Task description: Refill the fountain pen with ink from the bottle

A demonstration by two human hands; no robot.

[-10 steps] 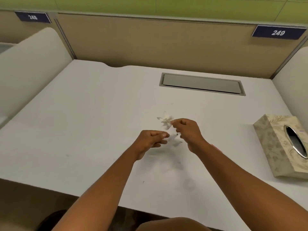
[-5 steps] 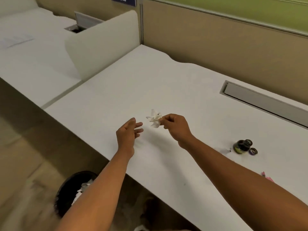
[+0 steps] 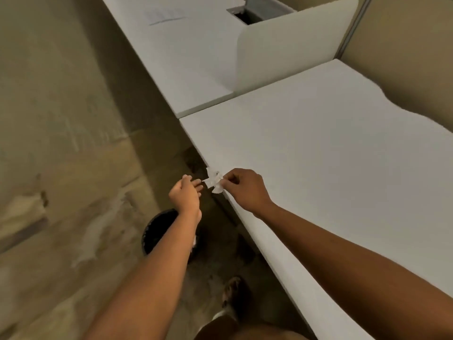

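White crumpled tissue scrap (image 3: 214,180) pinched in the curled fingers (image 3: 229,179) of the right hand (image 3: 245,190), held at the front edge of the pale grey desk (image 3: 343,168). The left hand (image 3: 185,195), fingers loosely extended and holding nothing, lies just beside the scrap, above a round black waste bin (image 3: 157,231) on the floor. Neither pen nor ink bottle is in view.

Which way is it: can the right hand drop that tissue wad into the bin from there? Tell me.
Probably not yet. The right hand pinches the tissue wad at the desk edge; the bin sits lower left, under the left forearm.
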